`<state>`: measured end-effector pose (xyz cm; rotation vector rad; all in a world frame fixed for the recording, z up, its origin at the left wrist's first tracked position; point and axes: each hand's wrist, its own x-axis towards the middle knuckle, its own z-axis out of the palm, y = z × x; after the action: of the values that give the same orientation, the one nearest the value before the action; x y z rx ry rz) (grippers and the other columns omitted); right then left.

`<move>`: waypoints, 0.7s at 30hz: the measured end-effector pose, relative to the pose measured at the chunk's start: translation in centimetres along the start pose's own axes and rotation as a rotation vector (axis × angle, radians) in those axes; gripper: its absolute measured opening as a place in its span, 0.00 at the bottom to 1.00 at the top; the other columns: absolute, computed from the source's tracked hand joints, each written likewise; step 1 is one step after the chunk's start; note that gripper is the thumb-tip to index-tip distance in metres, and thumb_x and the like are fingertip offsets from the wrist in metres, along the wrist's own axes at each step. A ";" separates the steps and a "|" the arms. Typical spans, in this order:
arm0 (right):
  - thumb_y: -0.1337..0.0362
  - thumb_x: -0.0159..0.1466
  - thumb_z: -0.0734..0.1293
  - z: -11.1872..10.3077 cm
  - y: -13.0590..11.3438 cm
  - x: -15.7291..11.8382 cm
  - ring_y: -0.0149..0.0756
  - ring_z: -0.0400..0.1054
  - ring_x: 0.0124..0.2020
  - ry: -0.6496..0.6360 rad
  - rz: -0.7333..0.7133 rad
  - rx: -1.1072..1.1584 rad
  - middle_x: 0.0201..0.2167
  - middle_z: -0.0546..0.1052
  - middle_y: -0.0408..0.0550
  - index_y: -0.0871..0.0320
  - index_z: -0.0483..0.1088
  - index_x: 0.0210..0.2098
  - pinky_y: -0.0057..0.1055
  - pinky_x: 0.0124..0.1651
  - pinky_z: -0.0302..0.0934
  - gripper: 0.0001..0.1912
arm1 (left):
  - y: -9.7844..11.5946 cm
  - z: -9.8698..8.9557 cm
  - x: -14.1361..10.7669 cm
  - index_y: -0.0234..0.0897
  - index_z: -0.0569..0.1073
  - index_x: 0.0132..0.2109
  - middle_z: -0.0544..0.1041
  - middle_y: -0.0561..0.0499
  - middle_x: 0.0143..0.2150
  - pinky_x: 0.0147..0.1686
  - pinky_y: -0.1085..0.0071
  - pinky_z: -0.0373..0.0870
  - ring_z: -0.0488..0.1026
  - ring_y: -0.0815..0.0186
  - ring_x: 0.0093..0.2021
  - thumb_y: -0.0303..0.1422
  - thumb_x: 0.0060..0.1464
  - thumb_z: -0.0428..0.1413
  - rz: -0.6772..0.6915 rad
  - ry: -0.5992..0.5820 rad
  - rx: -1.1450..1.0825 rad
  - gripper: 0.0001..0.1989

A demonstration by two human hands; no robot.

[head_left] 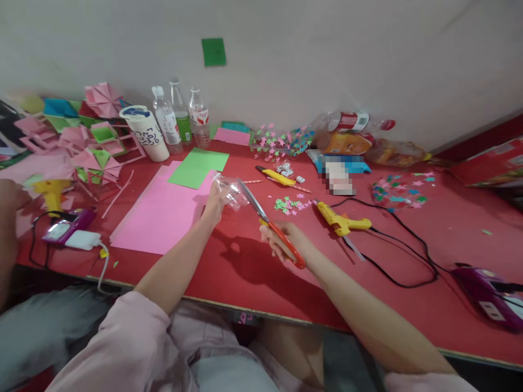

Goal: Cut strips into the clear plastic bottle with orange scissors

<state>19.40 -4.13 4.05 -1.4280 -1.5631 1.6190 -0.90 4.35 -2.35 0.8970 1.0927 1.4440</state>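
My left hand (214, 202) is closed on a clear plastic bottle piece (234, 194), raised above the table's middle. My right hand (286, 242) is wrapped round the scissors (281, 239), which have red-orange handles. Their blades point up and left to the edge of the plastic; whether they touch it I cannot tell. Left of the plastic lie large pink sheets (151, 218) with a green sheet (199, 167) on top. Behind the scissors are loose paper stars (288, 204) and a yellow utility knife (279, 177).
A yellow glue gun (343, 220) lies to the right, its black cord looping to a purple power strip (486, 296). Bottles (199, 120) and a white tumbler (146, 136) stand at the back left, beside folded paper shapes (93, 136). Another person's arm (7, 228) shows at far left.
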 end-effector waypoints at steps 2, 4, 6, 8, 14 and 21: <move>0.39 0.54 0.73 -0.3 -0.2 0.8 0.27 0.57 0.08 0.073 -0.058 0.038 0.06 0.61 0.34 0.55 0.66 0.22 0.28 0.21 0.62 0.26 | 0.4 0.9 -0.7 0.41 0.67 0.44 0.77 0.49 0.45 0.45 0.66 0.74 0.77 0.63 0.45 0.36 0.52 0.63 -0.070 0.019 -0.076 0.16; 0.40 0.54 0.74 -0.6 -0.1 1.9 0.27 0.57 0.09 0.178 -0.109 0.048 0.07 0.63 0.34 0.54 0.65 0.22 0.28 0.22 0.63 0.25 | 0.7 1.7 -1.6 0.39 0.70 0.40 0.77 0.51 0.39 0.47 0.65 0.73 0.77 0.63 0.43 0.34 0.47 0.66 -0.095 -0.014 -0.127 0.15; 0.42 0.50 0.76 -0.7 0.2 3.0 0.27 0.58 0.10 0.282 -0.163 0.036 0.09 0.63 0.34 0.53 0.62 0.21 0.27 0.19 0.59 0.27 | 1.0 2.3 -2.3 0.38 0.71 0.38 0.76 0.53 0.35 0.46 0.66 0.72 0.76 0.66 0.38 0.32 0.45 0.66 -0.109 -0.061 -0.155 0.14; 0.41 0.48 0.77 -0.7 0.7 3.8 0.28 0.59 0.11 0.326 -0.189 0.036 0.10 0.64 0.35 0.53 0.62 0.22 0.28 0.19 0.57 0.28 | 1.1 2.6 -2.7 0.37 0.71 0.38 0.76 0.55 0.34 0.44 0.67 0.72 0.75 0.68 0.36 0.30 0.45 0.65 -0.149 -0.073 -0.177 0.13; 0.39 0.50 0.75 -0.1 2.2 3.8 0.31 0.61 0.12 0.362 -0.241 0.076 0.12 0.65 0.36 0.52 0.60 0.21 0.30 0.19 0.57 0.28 | 0.6 2.9 -3.0 0.39 0.69 0.43 0.77 0.55 0.35 0.47 0.63 0.73 0.77 0.66 0.37 0.30 0.46 0.66 -0.223 -0.049 -0.156 0.18; 0.40 0.56 0.71 -0.1 3.3 3.5 0.32 0.60 0.14 0.552 -0.278 0.104 0.13 0.63 0.36 0.51 0.62 0.23 0.32 0.22 0.58 0.24 | 1.5 1.1 -2.9 0.38 0.73 0.49 0.81 0.46 0.44 0.51 0.57 0.73 0.79 0.55 0.48 0.28 0.36 0.70 -0.364 -0.448 -0.130 0.29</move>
<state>19.31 -1.81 -0.22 -1.3757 -1.2625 1.0148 0.12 1.67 -0.52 0.8266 0.7658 0.9429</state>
